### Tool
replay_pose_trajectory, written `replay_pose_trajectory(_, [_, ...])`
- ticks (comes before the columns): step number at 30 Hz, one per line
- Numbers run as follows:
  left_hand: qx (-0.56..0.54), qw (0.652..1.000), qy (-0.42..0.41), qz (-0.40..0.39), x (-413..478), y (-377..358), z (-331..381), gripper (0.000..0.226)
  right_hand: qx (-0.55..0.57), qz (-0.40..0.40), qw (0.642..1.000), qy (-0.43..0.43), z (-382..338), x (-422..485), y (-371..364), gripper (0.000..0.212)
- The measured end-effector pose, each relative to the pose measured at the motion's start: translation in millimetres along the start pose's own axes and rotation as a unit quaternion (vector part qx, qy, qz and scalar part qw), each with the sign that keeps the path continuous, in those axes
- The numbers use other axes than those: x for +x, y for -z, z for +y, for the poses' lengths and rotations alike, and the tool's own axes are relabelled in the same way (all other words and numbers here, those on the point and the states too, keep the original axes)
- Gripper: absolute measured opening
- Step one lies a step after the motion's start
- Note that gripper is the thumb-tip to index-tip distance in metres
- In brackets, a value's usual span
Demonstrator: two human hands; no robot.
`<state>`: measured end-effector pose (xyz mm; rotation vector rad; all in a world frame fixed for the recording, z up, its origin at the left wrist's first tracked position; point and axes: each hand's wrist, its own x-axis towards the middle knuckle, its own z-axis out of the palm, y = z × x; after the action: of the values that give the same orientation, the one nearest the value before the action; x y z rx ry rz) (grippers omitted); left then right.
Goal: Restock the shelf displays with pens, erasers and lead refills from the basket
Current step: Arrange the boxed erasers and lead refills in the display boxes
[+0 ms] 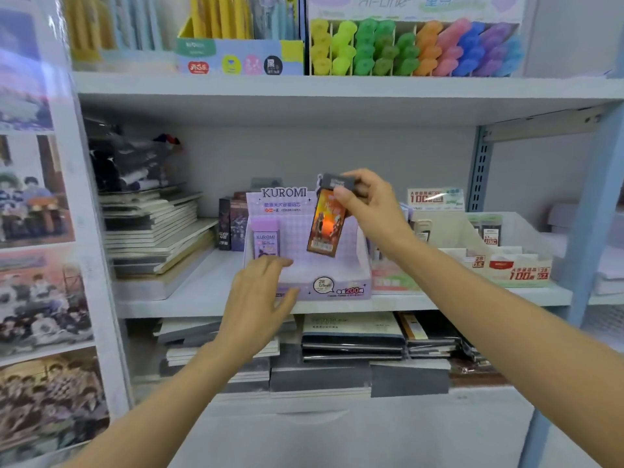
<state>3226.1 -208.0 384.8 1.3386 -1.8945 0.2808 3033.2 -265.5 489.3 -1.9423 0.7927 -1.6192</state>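
A purple Kuromi display box [337,288] stands on the middle shelf. One purple lead refill case [266,239] stands upright in its left corner. My right hand [369,207] pinches the dark cap of an orange and black lead refill case [326,226], which hangs tilted above the box's inside. My left hand [260,298] rests on the front left rim of the box, fingers spread, just below the purple case. The basket is not in view.
Stacked notebooks [155,238] lie left of the box, dark cases [231,221] behind it. A white tray of lead refills [506,261] sits at right. Highlighters [415,49] and pens [236,35] fill the upper shelf; notebooks [351,339] the lower one.
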Motion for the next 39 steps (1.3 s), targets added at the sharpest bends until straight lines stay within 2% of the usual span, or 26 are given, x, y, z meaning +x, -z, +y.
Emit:
replay_pose_trajectory(2, [0.080,0.996,-0.026,-0.034,-9.5,-5.7,-12.8,0.044,-0.011,0.024,1.000,0.001,3.4,8.6,-6.2,0.016])
replay_pose_trajectory(5, [0.152,0.985,-0.060,-0.050,-16.3,-11.8,-21.2,0.052,-0.060,0.005,0.998,-0.005,15.3,13.2,-21.5,0.015])
replay_pose_trajectory(12, [0.161,0.984,-0.073,-0.024,-18.2,-15.6,-21.8,0.056,-0.169,-0.058,0.984,0.002,45.1,13.2,-48.8,0.010])
replay_pose_trajectory(21, [0.172,0.982,-0.069,-0.031,-17.8,-16.7,-22.7,0.054,-0.248,-0.124,0.961,0.005,48.6,31.4,-45.6,0.018])
replay_pose_trajectory(25, [0.171,0.983,-0.056,-0.039,-17.0,-17.1,-21.2,0.052,-0.278,-0.119,0.953,0.034,54.5,32.1,-57.8,0.021])
replay_pose_trajectory(30, [0.167,0.985,-0.049,-0.023,-18.1,-22.1,-19.2,0.051,-0.262,-0.059,0.961,0.069,68.4,20.9,-60.4,0.022])
replay_pose_trajectory(35, [0.152,0.987,-0.045,-0.035,-18.5,-22.2,-19.1,0.053,-0.331,-0.054,0.939,0.075,68.0,16.1,-58.7,0.031])
replay_pose_trajectory(37, [0.127,0.991,-0.043,-0.018,-22.5,-21.1,-16.9,0.057,-0.332,-0.047,0.936,0.103,61.3,2.8,-52.8,0.036])
replay_pose_trajectory(39, [0.112,0.992,-0.047,0.030,-31.9,-25.2,-12.8,0.059,-0.270,-0.034,0.948,0.165,51.9,-23.5,-46.1,0.031])
